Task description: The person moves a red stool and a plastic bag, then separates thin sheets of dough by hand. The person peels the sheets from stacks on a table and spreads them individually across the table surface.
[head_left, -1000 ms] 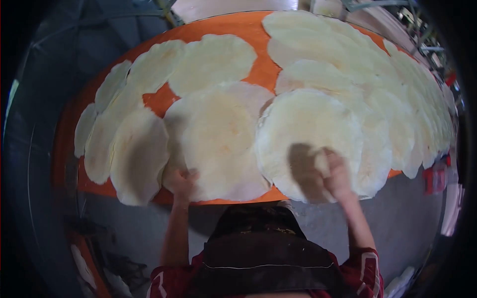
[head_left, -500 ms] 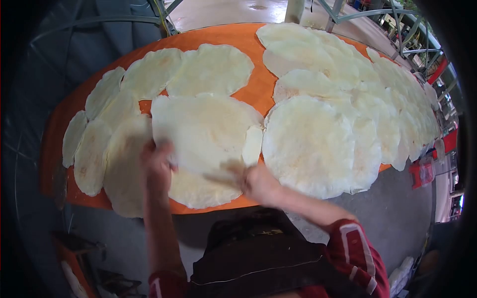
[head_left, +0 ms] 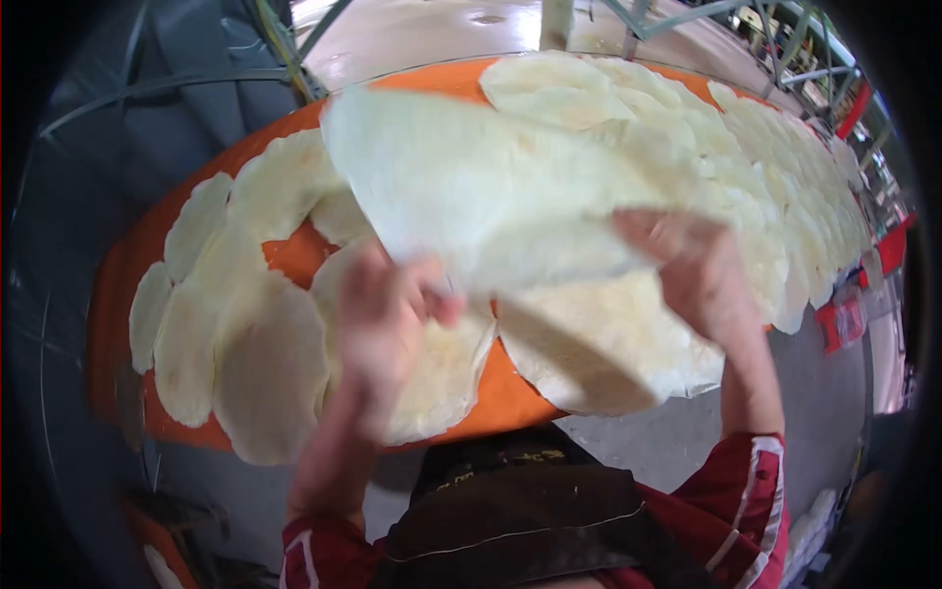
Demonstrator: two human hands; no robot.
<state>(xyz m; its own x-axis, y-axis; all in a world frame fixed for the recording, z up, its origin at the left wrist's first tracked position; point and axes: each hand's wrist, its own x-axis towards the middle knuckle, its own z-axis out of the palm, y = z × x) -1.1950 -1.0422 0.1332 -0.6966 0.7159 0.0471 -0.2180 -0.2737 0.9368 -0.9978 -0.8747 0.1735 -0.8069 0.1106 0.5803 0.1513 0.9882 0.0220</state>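
A large, thin pale flatbread is lifted and spread in the air, slightly blurred by motion. My left hand pinches its near edge on the left. Its near right edge is in the grip of my right hand, fingers closed on it. Below, another round flatbread lies near the front edge, and a wide flatbread beside it carries a shadow. By my left forearm lies a greyish, shaded flatbread. The raised sheet hides part of the far rows.
An orange cloth covers the curved-looking table. Overlapping flatbreads fill its right side, and several more lie at the left. Dark sheeting hangs at left. Metal bars stand behind. A red crate is at right.
Both hands have raised the flatbread off the others and moved it up and to the right. My right hand has travelled furthest. The camera view has shifted slightly.
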